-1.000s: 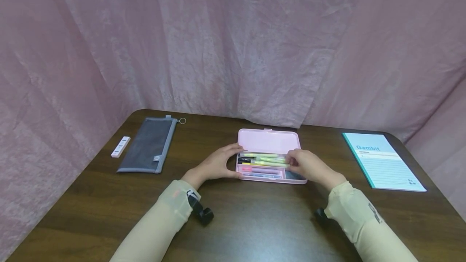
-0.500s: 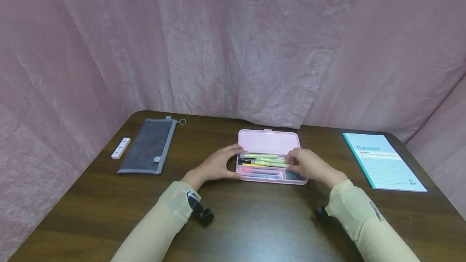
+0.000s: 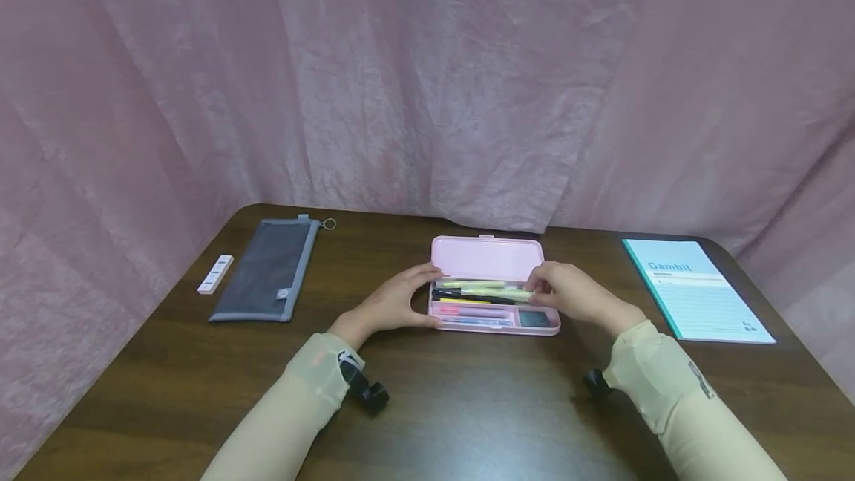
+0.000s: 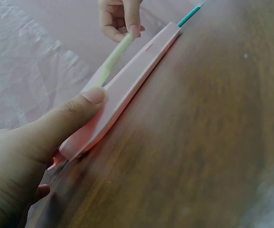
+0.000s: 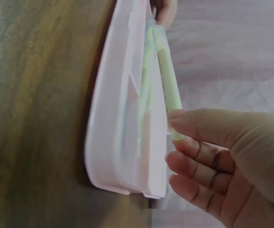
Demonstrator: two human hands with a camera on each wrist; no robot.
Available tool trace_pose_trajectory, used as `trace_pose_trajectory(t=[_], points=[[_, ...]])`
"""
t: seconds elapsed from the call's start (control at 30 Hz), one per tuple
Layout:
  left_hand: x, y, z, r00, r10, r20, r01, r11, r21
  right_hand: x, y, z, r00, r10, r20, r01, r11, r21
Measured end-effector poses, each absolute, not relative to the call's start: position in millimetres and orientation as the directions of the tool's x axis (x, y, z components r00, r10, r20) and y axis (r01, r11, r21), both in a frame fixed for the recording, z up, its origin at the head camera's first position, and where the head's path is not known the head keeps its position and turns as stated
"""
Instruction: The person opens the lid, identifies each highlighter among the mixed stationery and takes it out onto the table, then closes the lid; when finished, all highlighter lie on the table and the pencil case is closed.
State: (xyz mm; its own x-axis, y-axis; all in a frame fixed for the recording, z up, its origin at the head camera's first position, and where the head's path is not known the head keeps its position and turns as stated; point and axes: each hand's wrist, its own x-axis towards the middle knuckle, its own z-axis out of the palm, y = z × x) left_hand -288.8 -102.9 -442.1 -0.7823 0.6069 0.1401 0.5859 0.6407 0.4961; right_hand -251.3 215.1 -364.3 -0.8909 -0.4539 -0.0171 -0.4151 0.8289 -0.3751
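A pink pencil case (image 3: 487, 258) lies with its lid up on the table, pens and highlighters in its tray. My left hand (image 3: 389, 298) grips its left end, thumb on the front wall and fingers at the back. My right hand (image 3: 577, 292) pinches the end of a pale yellow-green highlighter (image 5: 170, 78) between thumb and index finger. In the right wrist view this highlighter tilts up over the tray, its far end toward my left hand. Several other pens stay in the tray, with a dark piece (image 3: 534, 318) in the small front right compartment.
To the left on the brown table (image 3: 454, 399) lie a grey mesh zip pouch (image 3: 267, 266) and a small white-and-pink strip (image 3: 216, 274). A notebook (image 3: 698, 289) marked "Gambit" lies at the right. A pink curtain (image 3: 427, 87) hangs behind the table.
My right hand has lifted the highlighter's right end a little off the tray, uncovering more of the dark piece and a black pen. The left hand keeps its grip on the pencil case.
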Motion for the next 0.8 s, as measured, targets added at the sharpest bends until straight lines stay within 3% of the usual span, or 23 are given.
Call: trace_pose_trajectory(t=[0.4, 0.63, 0.8], points=[[-288, -103, -441, -0.784, 0.605, 0.139, 0.584, 0.642, 0.498, -246, 230, -346, -0.882, -0.467, 0.059, -0.459, 0.827, -0.326], [-288, -103, -442, -0.787, 0.603, 0.134, 0.579, 0.644, 0.500, -241, 240, -335, -0.920, -0.391, 0.008, -0.371, 0.864, -0.341], [-289, -103, -443, -0.781, 0.607, 0.149, 0.589, 0.636, 0.499, -241, 250, -332, -0.907, -0.419, 0.040, -0.409, 0.855, -0.319]])
